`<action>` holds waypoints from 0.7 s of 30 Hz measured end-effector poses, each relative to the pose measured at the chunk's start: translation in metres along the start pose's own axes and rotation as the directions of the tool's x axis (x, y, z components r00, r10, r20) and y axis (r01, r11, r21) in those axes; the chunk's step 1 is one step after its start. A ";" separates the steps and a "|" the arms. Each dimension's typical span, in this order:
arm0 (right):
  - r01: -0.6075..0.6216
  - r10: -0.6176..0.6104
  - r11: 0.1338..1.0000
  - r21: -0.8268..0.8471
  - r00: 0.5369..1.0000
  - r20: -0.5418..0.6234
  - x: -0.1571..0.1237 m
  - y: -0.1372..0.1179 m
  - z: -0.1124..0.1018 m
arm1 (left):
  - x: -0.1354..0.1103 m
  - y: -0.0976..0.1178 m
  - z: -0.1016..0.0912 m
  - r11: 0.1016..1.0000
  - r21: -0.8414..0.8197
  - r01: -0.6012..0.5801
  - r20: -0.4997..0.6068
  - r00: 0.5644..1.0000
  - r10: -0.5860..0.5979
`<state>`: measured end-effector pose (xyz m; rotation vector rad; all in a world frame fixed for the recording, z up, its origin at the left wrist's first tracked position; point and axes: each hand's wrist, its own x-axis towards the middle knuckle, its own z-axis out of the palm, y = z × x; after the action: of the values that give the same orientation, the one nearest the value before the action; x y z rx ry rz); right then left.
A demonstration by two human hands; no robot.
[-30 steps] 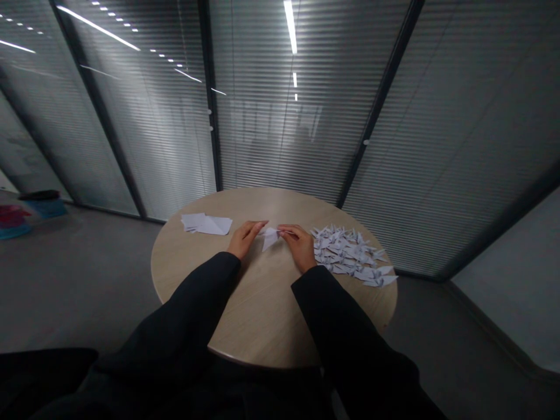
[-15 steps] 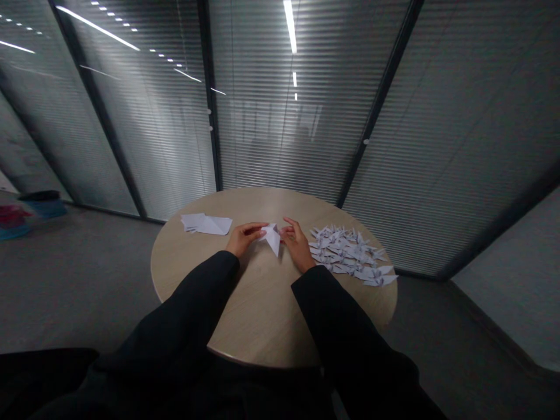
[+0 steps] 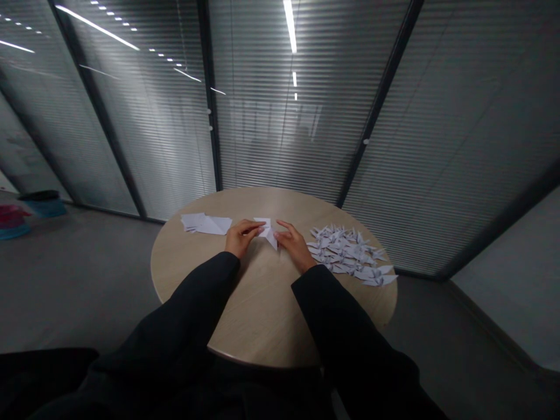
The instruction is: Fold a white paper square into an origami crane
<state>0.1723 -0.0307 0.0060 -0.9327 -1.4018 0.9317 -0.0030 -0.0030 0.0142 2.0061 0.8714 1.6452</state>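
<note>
A partly folded piece of white paper [image 3: 268,231] is held just over the middle of the round table [image 3: 258,297]. My left hand [image 3: 240,237] pinches its left side between thumb and fingers. On the other side, my right hand [image 3: 296,244] grips the paper's lower right point with thumb and fingertips, the index finger raised. To the right of my right hand lie several folded white paper cranes [image 3: 345,251] in a spread-out cluster. White paper sheets [image 3: 205,223] lie overlapping to the left of my left hand.
Behind the table runs a glass partition with blinds [image 3: 280,146] and dark frames. On the floor at the far left stand a blue bin with a dark rim [image 3: 46,207] and a blue container with something red [image 3: 12,220].
The folded paper has turned and shifted slightly left, with its right point now between my right fingertips. Both hands have moved a little to the left.
</note>
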 end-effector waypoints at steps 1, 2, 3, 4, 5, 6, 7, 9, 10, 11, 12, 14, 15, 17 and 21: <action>-0.002 0.002 1.000 0.008 1.000 0.015 0.000 0.000 0.000 | 0.000 0.001 0.000 1.000 0.005 -0.004 0.002 1.000 0.004; 0.009 -0.009 1.000 0.013 1.000 0.017 0.000 -0.001 0.000 | 0.000 0.003 0.000 1.000 0.007 -0.007 0.009 1.000 0.007; 0.030 -0.030 0.999 0.016 1.000 0.004 0.000 -0.001 0.000 | 0.000 0.004 0.000 1.000 0.006 -0.011 0.017 1.000 0.011; 0.053 -0.053 0.998 0.017 0.998 -0.020 0.000 -0.002 0.000 | 0.000 0.004 0.000 1.000 0.004 -0.016 0.025 1.000 0.015; 0.073 -0.072 0.997 0.015 0.996 -0.051 0.000 -0.002 0.000 | 0.000 0.005 0.000 1.000 0.003 -0.020 0.029 0.999 0.020; 0.087 -0.086 0.996 0.010 0.993 -0.079 0.001 -0.002 -0.001 | -0.001 0.005 0.000 1.000 0.005 -0.024 0.030 0.999 0.024; 0.094 -0.094 0.996 0.002 0.990 -0.102 0.001 -0.002 -0.001 | -0.001 0.005 0.000 1.000 0.011 -0.028 0.029 0.999 0.028; 0.104 -0.107 0.994 -0.031 0.986 -0.126 0.002 -0.002 -0.001 | -0.001 0.004 0.000 0.999 0.026 -0.038 0.026 0.999 0.038; 0.112 -0.119 0.992 -0.057 0.984 -0.133 0.002 -0.002 -0.001 | -0.001 0.004 0.000 0.998 0.033 -0.047 0.024 0.999 0.046; 0.126 -0.138 0.988 -0.091 0.980 -0.141 0.001 -0.003 -0.001 | -0.001 0.004 0.000 0.998 0.038 -0.056 0.022 0.998 0.055; 0.145 -0.164 0.981 -0.132 0.975 -0.150 0.000 -0.004 -0.001 | -0.001 0.003 -0.001 0.997 0.043 -0.065 0.020 0.998 0.064; 0.193 -0.230 0.957 -0.217 0.959 -0.164 -0.002 -0.007 0.000 | -0.001 0.002 -0.001 0.995 0.055 -0.079 0.022 0.997 0.078; 0.216 -0.263 0.943 -0.253 0.950 -0.167 -0.003 -0.008 0.000 | -0.001 0.001 -0.001 0.995 0.063 -0.083 0.028 0.996 0.081; 0.252 -0.314 0.917 -0.308 0.935 -0.168 -0.004 -0.010 0.000 | 0.000 0.000 -0.001 0.992 0.083 -0.091 0.038 0.995 0.088; 0.290 -0.364 0.885 -0.365 0.919 -0.153 -0.005 -0.009 -0.001 | 0.001 -0.002 -0.002 0.983 0.130 -0.133 0.023 0.991 0.131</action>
<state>0.1731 -0.0383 0.0128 -0.9732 -1.4946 0.3253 -0.0051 -0.0014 0.0140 2.2053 0.8795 1.6803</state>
